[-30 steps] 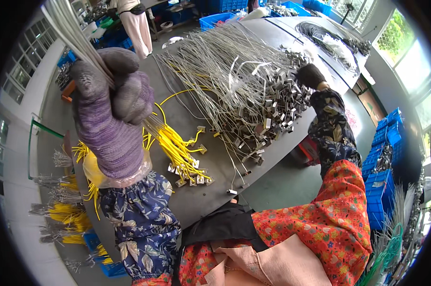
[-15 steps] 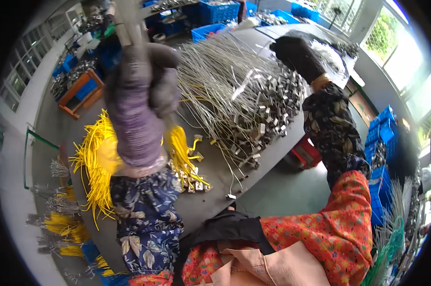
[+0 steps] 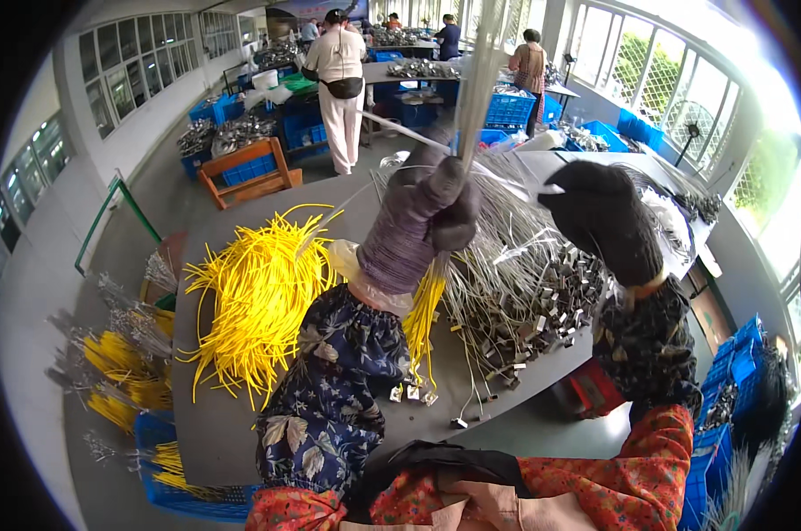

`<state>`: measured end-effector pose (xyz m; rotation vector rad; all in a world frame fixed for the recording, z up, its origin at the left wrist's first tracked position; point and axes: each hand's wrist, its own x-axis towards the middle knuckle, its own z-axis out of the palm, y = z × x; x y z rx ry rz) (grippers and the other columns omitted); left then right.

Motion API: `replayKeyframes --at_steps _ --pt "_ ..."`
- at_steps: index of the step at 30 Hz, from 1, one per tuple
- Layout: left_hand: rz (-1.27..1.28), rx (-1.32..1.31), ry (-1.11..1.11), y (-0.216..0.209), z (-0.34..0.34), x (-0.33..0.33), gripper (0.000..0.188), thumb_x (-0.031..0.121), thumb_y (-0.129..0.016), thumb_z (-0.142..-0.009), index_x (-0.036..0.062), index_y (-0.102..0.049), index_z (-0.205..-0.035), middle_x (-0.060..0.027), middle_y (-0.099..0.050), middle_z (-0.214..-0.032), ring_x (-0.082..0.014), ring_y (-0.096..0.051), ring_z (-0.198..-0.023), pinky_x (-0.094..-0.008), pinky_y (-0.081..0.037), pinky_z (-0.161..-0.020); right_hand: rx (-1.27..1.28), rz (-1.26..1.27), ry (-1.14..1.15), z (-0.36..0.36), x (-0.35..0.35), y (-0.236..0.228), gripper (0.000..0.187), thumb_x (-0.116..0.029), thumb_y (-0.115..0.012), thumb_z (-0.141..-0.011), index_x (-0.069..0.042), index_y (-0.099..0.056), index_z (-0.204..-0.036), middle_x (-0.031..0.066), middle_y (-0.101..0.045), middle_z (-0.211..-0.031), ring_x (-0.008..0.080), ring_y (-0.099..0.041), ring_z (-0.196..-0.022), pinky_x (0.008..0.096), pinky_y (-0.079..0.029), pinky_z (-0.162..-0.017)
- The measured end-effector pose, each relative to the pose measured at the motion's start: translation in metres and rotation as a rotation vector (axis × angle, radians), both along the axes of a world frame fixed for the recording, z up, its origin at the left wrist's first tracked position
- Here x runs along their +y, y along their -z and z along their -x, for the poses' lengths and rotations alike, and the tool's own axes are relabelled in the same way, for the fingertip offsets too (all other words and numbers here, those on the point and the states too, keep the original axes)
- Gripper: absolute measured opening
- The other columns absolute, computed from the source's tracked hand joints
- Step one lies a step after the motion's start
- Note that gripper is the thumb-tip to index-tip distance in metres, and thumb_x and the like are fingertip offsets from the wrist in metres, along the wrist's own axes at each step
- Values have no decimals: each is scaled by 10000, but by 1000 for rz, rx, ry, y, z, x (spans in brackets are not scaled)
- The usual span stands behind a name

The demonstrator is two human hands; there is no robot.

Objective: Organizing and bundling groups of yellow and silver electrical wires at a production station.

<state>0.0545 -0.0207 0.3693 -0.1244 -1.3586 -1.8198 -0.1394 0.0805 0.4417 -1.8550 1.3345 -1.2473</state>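
My left hand (image 3: 423,208), in a purple-grey glove with dark fingers, is wrapped round an upright bundle of thin grey wires (image 3: 482,75). Yellow strands (image 3: 425,310) hang below that fist, with small metal pieces (image 3: 414,393) at their lower ends. My right hand (image 3: 604,221), in a dark glove, is closed at the right, its fingertips at the end of a thin white strip (image 3: 511,180). That strip runs behind or past the bundle toward the upper left. Between and below the hands lies a large heap of grey wires (image 3: 480,274) with many small metal blocks (image 3: 551,310).
A pile of yellow strands (image 3: 259,301) lies on the grey table (image 3: 215,442) at left. A wooden frame (image 3: 250,173) stands beyond it. Blue crates (image 3: 719,389) stand at right, and a red container (image 3: 595,389) under the table edge. Co-workers (image 3: 340,88) stand farther off.
My view has tilted up, showing more of the room. My left hand still grips the bundle. My right hand is lower relative to it, and a white strip now shows between them.
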Motion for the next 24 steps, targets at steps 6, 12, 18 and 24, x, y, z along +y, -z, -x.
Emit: replayKeyframes --at_steps 6,12,18,24 --pt "47 63 -362 -8 -5 17 412 397 -573 -852 62 -558 -1090 29 -465 -585 -27 -350 -414 -179 -252 -382 -498 66 -133 27 27 13 141 -106 -629 -748 -1 -614 -841 -12 -519 -574 36 -405 -433 176 -270 -380" --pt "436 393 -1139 10 63 11 364 359 -558 -873 57 -577 -1075 47 -490 -640 -14 -400 -520 -153 -306 -475 -420 92 -216 -8 41 -3 201 -120 -620 -737 -1 -609 -898 30 -582 -664 61 -470 -483 191 -340 -406" --pt "176 180 -952 -6 14 23 321 326 -551 -883 12 -612 -903 57 -472 -595 -14 -391 -508 -142 -300 -465 -318 105 -687 -41 26 -13 208 -18 -630 -729 -21 -620 -937 63 -637 -824 97 -548 -594 222 -408 -479" --pt "-103 119 -654 -9 -17 15 423 417 -534 -870 5 -610 -808 48 -455 -535 -8 -330 -387 -171 -216 -332 -76 244 193 96 -79 54 108 -81 -529 -835 -25 -616 -865 -10 -523 -605 27 -405 -436 195 -281 -387"
